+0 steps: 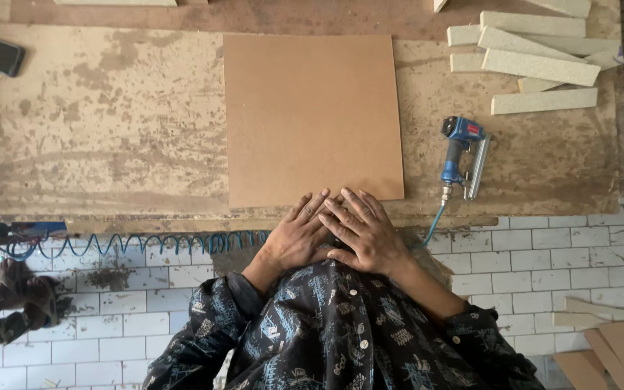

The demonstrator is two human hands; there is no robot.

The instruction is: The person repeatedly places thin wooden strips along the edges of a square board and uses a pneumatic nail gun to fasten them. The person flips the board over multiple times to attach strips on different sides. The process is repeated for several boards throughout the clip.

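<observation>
I see both hands laid flat and holding nothing, the left hand (299,235) and right hand (365,231) overlapping at the fingertips on the near edge of the brown board (312,119). The board lies flat on the desk (110,123), stretching straight away from the hands, its sides square to the desk edge. Right of the right hand lies a blue nail gun (462,155); beyond it, pale wood strips (536,58). A coiled hose (146,244) runs left of the left hand.

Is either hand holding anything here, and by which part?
Nothing is gripped. Left hand and right hand rest flat, overlapping, on the brown board's near edge.
</observation>
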